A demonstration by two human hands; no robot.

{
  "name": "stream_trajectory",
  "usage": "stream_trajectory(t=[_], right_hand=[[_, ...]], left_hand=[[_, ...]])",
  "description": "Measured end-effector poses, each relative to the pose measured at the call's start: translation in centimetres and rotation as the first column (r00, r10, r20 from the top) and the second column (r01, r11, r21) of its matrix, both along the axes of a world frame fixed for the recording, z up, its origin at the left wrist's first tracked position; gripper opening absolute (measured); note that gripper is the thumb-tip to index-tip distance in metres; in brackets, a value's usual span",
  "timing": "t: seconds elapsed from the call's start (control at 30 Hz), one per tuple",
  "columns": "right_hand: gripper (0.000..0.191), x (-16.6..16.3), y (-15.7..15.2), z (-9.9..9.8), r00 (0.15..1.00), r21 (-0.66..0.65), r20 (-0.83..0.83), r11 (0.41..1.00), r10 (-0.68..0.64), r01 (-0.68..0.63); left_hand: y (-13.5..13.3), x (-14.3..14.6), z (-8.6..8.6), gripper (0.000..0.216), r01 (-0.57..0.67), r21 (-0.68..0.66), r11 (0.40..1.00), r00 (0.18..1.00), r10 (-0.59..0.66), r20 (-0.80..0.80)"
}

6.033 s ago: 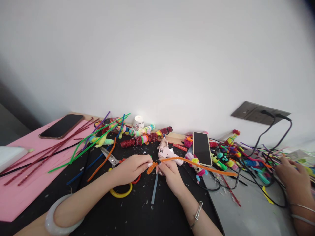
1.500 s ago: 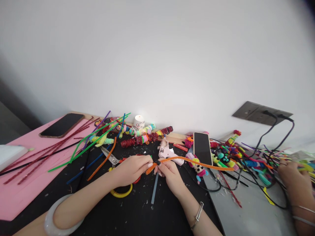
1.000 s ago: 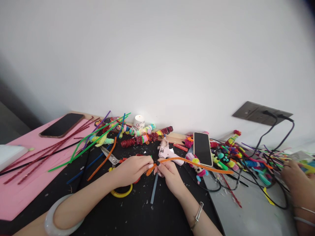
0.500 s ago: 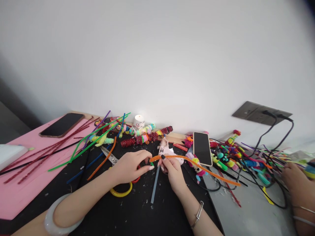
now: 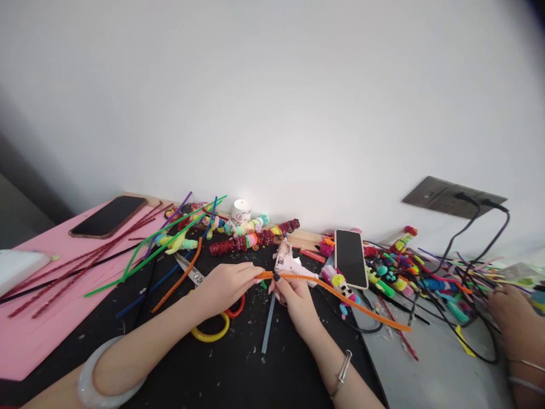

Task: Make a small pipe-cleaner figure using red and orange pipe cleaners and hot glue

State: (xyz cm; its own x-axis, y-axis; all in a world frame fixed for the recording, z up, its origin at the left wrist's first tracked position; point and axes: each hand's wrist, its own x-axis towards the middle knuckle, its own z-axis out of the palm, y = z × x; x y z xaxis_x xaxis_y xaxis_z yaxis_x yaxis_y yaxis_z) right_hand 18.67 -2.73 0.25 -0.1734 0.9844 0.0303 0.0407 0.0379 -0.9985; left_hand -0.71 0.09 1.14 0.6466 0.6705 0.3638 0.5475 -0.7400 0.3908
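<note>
An orange pipe cleaner (image 5: pixel 366 307) runs between my two hands, its long free end reaching out to the right. My left hand (image 5: pixel 232 284) is closed at the fingertips on its left end. My right hand (image 5: pixel 293 295) pinches it between thumb and fingers, a little to the right. A small green piece (image 5: pixel 264 282) shows just below my left fingertips. Behind my right hand lies a pale pink glue gun (image 5: pixel 286 257), with a greyish glue stick (image 5: pixel 268 326) pointing toward me. Scissors with yellow and red handles (image 5: pixel 210 338) lie partly under my left forearm.
Green, blue and dark red pipe cleaners (image 5: pixel 91 261) spread over the left side, near a dark phone (image 5: pixel 108 216) on pink sheet (image 5: pixel 38 335). Another phone (image 5: pixel 351 258), pipe-cleaner figures (image 5: pixel 387 272) and black cables (image 5: pixel 477 267) crowd the right. Another person's hand (image 5: pixel 506 309) is at far right.
My left fingers have straightened and flattened along the left end of the orange pipe cleaner, which they were curled round before. My right hand has shifted slightly left and lower.
</note>
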Motion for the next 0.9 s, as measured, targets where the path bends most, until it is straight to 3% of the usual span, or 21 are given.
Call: stream_trajectory(t=[0.3,0.6,0.9], right_hand=[[0.036,0.49,0.11,-0.45,0.998,0.037,0.007,0.997,-0.065,0.065],[0.037,0.39,-0.06,-0.44,0.998,0.009,-0.065,1.0,0.001,-0.001],[0.036,0.32,-0.14,-0.14,0.998,0.031,-0.005,0.998,0.058,-0.057]], left_hand=[[0.11,0.06,-0.13,0.026,0.003,0.045,0.999,1.0,-0.004,0.02],[0.06,-0.01,-0.33,0.029,0.009,-0.011,1.0,0.992,-0.008,0.123],[-0.09,-0.04,-0.38,0.033,0.029,-0.04,0.999,0.987,-0.022,0.161]])
